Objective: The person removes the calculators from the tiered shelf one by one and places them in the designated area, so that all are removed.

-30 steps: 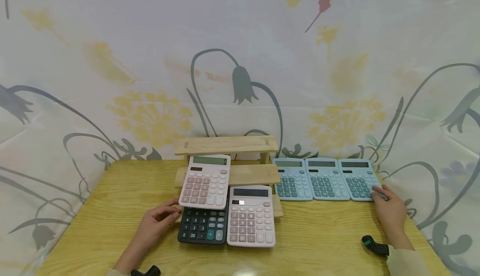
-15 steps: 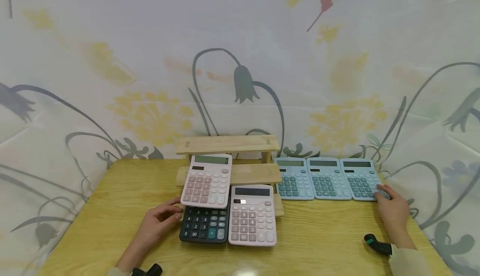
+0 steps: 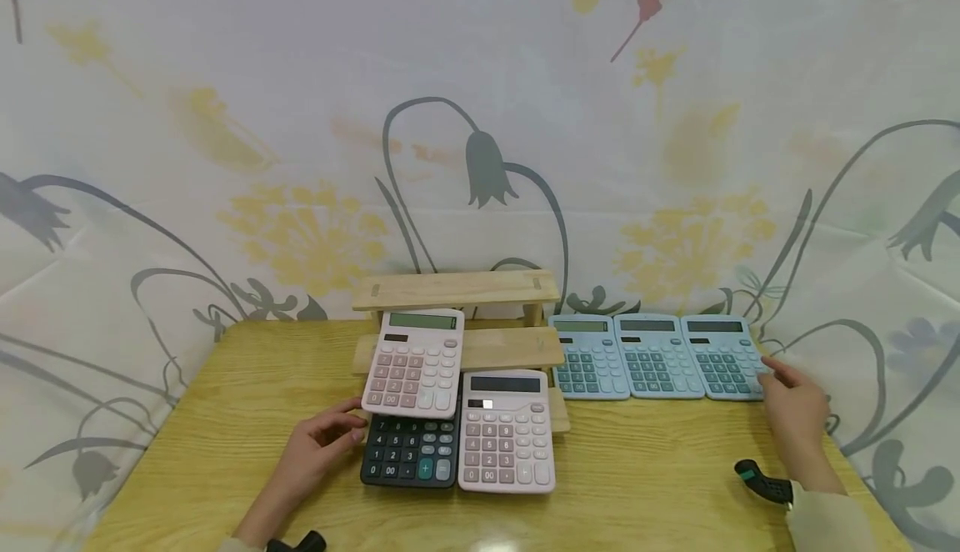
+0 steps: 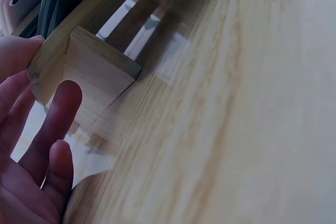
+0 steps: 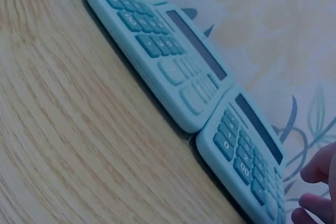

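My left hand rests at the left end of a tiered wooden rack, its fingers loosely bent. In the left wrist view, a fingertip touches the end of a rack board. A black calculator and a pink calculator lean side by side on the rack's lower tier. Above the black one leans another pink calculator, partly covering it. My right hand is beside the rightmost blue calculator, fingers loosely extended; in the right wrist view they appear apart from it.
Two more blue calculators, one in the middle and one beside the rack, lie in the same row on the wooden table. A flower-printed cloth hangs behind the table.
My right hand has moved slightly right, from the lower right corner of the rightmost blue calculator to just beside it. My left hand keeps its place at the rack.
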Tool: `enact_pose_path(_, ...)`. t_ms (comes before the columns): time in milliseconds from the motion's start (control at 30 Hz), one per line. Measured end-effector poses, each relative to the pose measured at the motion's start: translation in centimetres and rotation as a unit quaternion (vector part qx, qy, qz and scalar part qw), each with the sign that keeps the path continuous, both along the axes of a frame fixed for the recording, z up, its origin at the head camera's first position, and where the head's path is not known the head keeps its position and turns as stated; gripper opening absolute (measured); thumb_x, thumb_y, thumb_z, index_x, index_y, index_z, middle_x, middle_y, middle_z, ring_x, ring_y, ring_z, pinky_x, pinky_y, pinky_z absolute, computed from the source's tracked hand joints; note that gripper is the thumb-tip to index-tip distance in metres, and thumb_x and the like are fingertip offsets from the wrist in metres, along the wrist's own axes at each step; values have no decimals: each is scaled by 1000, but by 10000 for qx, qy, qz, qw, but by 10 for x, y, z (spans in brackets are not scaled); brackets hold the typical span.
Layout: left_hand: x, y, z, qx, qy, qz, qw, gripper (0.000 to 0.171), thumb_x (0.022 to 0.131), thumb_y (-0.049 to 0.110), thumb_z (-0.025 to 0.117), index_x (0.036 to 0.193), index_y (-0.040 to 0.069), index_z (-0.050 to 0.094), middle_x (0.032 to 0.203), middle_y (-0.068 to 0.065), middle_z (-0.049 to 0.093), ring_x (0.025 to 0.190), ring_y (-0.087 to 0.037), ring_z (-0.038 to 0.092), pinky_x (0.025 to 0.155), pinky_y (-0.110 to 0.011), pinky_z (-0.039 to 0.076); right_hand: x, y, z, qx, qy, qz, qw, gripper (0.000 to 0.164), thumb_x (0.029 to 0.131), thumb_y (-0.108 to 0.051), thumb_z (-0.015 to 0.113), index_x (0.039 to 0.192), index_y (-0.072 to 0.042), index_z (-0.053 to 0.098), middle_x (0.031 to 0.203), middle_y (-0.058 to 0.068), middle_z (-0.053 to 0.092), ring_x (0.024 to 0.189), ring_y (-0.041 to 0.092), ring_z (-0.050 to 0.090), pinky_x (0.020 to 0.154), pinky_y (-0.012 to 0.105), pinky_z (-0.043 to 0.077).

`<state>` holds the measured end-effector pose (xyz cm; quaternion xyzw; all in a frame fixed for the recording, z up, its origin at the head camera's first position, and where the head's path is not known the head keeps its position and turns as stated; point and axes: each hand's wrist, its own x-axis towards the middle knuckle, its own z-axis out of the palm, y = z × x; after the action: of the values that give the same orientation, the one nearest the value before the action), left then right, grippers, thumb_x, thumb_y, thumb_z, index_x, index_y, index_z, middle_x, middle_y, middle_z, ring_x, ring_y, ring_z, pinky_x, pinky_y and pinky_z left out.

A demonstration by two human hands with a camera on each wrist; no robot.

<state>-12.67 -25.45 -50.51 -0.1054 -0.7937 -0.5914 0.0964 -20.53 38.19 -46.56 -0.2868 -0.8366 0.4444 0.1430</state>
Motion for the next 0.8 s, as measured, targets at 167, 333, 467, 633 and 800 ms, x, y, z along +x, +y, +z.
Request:
enact_pose_path(167,1,0,0,-3,-13,-13,10000,10,89,2,72,99,2,74,125,9,64,116,5,53,88,-16,46,0,-8,8,-185,33,70,9998,48,101,-23,46,145,-5,49,152,20,41,139,38,36,109,54,32)
enact_pose_path(333,1,0,1,9,-52,-10,10000,11,89,2,72,100,2,74,125,9,63,116,5,54,88,-16,46,-3,-18,14,-41,-9,207,9998,46,102,-23,47,144,-5,52,148,20,47,136,37,42,106,52,36)
enact_pose_path(467,1,1,0,-5,-66,-26,10000,11,89,2,72,100,2,74,126,8,63,116,5,53,89,-16,46,-2,-24,16,24,36,388,9992,44,102,-23,48,143,-7,54,145,18,51,131,32,46,96,37,43)
enact_pose_path(633,2,1,0,-115,-172,63,9998,11,90,6,73,100,4,75,129,-7,63,116,5,53,90,-16,45,3,-36,17,60,458,773,9959,39,103,-21,51,137,-4,60,123,5,64,106,6,54,77,12,40)
enact_pose_path(800,0,0,0,-170,-199,71,9996,11,90,7,73,100,4,75,131,-15,62,117,5,52,90,-16,45,9,-50,18,113,926,1217,9882,34,104,-18,52,130,1,63,102,-12,67,94,-10,48,74,8,41)
